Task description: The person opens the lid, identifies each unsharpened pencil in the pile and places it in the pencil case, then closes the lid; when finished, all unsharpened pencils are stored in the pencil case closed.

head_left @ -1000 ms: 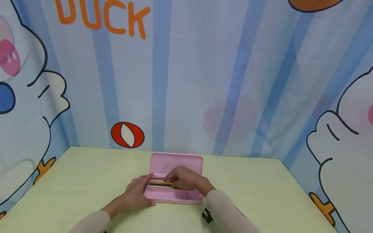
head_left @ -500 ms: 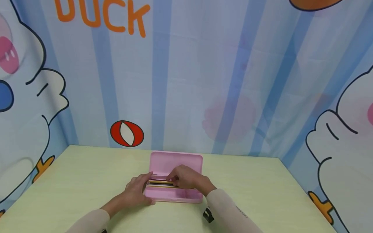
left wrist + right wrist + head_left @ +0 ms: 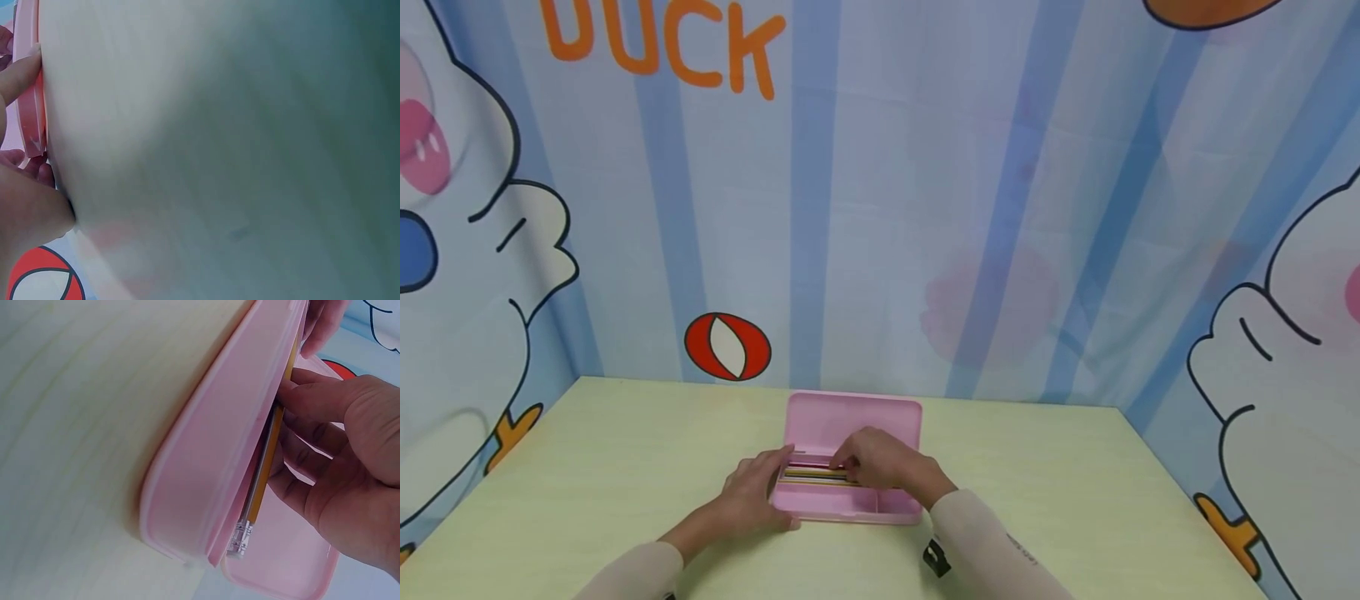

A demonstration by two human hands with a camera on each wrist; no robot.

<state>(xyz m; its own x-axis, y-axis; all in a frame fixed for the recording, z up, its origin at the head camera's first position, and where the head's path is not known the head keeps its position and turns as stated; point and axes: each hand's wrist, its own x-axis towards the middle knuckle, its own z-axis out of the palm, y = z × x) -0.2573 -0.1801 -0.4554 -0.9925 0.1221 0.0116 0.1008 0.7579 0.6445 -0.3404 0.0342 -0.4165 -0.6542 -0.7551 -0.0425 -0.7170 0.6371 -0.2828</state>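
A pink pencil case [image 3: 827,501] lies on the table with its lid raised at the back. Several pencils [image 3: 811,476] lie lengthwise inside, yellow and dark. My left hand [image 3: 750,498] grips the case's left end, thumb at the front and fingers toward the back; the left wrist view shows the thumb against the case's front wall [image 3: 30,119]. My right hand [image 3: 880,461] reaches into the case from the right, fingers bent over the pencils. In the right wrist view its thumb and fingers pinch a yellow pencil [image 3: 266,465] with a metal ferrule and eraser; some fingertips are hidden.
A small divider [image 3: 877,501] splits off a compartment at the case's front right. The pale yellow table [image 3: 1045,492] extends to both sides. A striped blue cloth [image 3: 887,208] with cartoon prints hangs behind it. A black clip-like object [image 3: 936,558] shows beside the right sleeve.
My right hand has shifted slightly right over the pencils, and the pencils have moved a little within the case. My left hand keeps its hold on the left end.
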